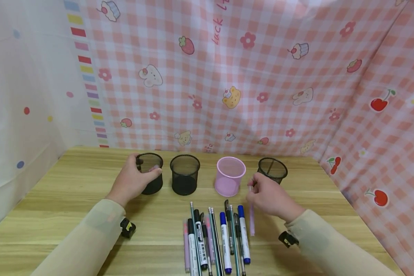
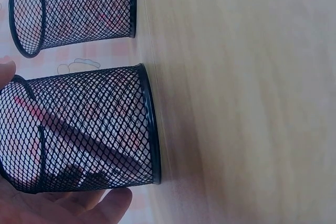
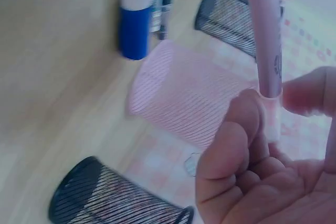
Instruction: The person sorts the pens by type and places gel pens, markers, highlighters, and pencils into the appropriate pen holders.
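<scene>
My left hand point(image 1: 131, 181) grips the rim and side of the far-left black mesh pen cup point(image 1: 152, 186). Inside that cup a pink pen point(image 2: 86, 142) leans at a slant, visible through the mesh in the left wrist view. My right hand point(image 1: 271, 196) pinches another pink pen point(image 1: 252, 220) near its clear end, with the pink barrel pointing down toward the table in the head view. This hand is between the pink mesh cup point(image 1: 227, 185) and the far-right black mesh cup point(image 1: 275, 171), partly covering the latter.
A second black mesh cup point(image 1: 184, 184) stands beside the left one. Nearer me on the wooden table point(image 1: 151, 230) lie black-capped markers point(image 1: 201, 239), blue-capped markers point(image 1: 243, 235), pink pens point(image 1: 186, 247), pencils and gel pens, side by side. Checked cloth point(image 1: 207, 76) hangs behind.
</scene>
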A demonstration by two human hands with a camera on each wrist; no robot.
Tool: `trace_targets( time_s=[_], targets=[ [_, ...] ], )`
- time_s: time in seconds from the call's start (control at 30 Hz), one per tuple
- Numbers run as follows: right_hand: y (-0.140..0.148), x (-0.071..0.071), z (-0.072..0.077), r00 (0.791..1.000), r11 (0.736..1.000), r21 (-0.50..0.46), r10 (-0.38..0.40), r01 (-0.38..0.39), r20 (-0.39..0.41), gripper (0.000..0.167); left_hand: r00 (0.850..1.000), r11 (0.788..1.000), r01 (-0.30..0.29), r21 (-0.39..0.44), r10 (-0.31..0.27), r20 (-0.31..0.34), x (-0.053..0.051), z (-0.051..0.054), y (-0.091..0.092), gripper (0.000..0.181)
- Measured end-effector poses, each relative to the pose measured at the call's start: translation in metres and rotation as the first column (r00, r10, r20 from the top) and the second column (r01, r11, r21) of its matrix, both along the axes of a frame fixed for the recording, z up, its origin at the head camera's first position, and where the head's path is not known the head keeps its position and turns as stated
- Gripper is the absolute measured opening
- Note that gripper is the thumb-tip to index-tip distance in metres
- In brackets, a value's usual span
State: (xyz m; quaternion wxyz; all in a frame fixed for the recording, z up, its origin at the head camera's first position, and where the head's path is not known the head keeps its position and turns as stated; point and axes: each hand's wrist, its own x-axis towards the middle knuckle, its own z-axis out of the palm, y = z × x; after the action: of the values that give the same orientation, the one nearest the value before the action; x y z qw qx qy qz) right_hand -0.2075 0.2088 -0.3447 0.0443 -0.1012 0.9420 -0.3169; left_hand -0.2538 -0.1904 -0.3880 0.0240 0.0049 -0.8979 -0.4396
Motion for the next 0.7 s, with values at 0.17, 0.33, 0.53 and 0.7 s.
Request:
trace_targets(
  time_s=[0.17, 0.33, 0.53, 0.7],
  targets=[
    [-0.012, 0.002, 0.01, 0.998, 0.99, -0.138, -0.011, 0.004, -0.054, 0.021, 1.0, 1.0, 0.001, -0.001, -0.001, 0.002, 0.0, 0.0, 0.0, 0.107],
    [-0.027, 0.002, 0.015, 0.991, 0.963, -0.271, -0.038, 0.003, -0.125, 0.023, 1.0, 1.0, 0.0, -0.002, 0.0, 0.0, 0.0, 0.0, 0.0, 0.106],
    [-0.049, -0.006, 0.011, 0.965, 0.913, -0.407, -0.096, -0.011, -0.242, 0.024, 1.0, 1.0, -0.004, -0.01, 0.004, 0.002, -0.001, -0.001, 0.0, 0.111],
    [-0.071, -0.01, 0.009, 0.941, 0.862, -0.504, -0.134, -0.044, -0.312, 0.022, 1.0, 1.0, -0.004, -0.018, 0.004, 0.005, -0.002, -0.001, -0.001, 0.114]
  ],
)
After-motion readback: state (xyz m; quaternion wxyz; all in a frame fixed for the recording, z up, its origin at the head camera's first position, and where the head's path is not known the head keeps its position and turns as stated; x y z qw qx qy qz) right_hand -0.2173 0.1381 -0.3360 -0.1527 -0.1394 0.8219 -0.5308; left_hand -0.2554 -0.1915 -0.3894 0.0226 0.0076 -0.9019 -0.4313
